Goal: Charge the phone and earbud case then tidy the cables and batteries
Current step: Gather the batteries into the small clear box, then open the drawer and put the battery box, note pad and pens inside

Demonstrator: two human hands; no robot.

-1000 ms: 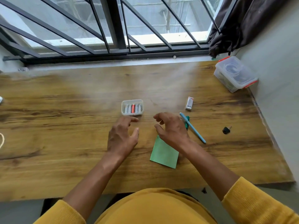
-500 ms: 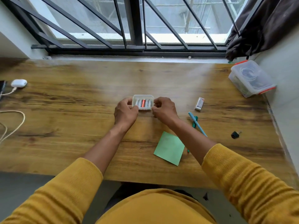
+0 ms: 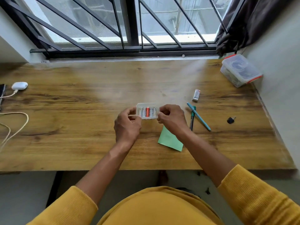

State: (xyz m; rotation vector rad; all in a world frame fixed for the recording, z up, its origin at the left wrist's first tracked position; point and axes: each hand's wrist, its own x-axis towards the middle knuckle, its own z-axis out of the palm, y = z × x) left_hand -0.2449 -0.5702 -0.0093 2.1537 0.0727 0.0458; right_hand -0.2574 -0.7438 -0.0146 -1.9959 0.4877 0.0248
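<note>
A small clear battery case [image 3: 147, 106] holding several batteries, one of them red, is at the middle of the wooden table [image 3: 81, 103]. My left hand [image 3: 127, 125] grips its left end and my right hand [image 3: 171, 120] grips its right end, fingers curled at the edges. Far left, a white earbud case [image 3: 19, 85] lies with a white cable [image 3: 14, 125] plugged in, next to the dark edge of a phone [image 3: 2, 93]. A loose white battery [image 3: 196, 95] lies to the right of the case.
A clear lidded box with red clips [image 3: 240, 70] sits at the back right corner. A teal pen [image 3: 198, 116], a dark pen [image 3: 192, 119], a green note [image 3: 169, 140] and a small black key [image 3: 230, 120] lie on the right. Window bars run along the back.
Both hands moved forward from the table onto the battery case and took hold of its two ends. The view shifted left, bringing the earbud case and cable into sight.
</note>
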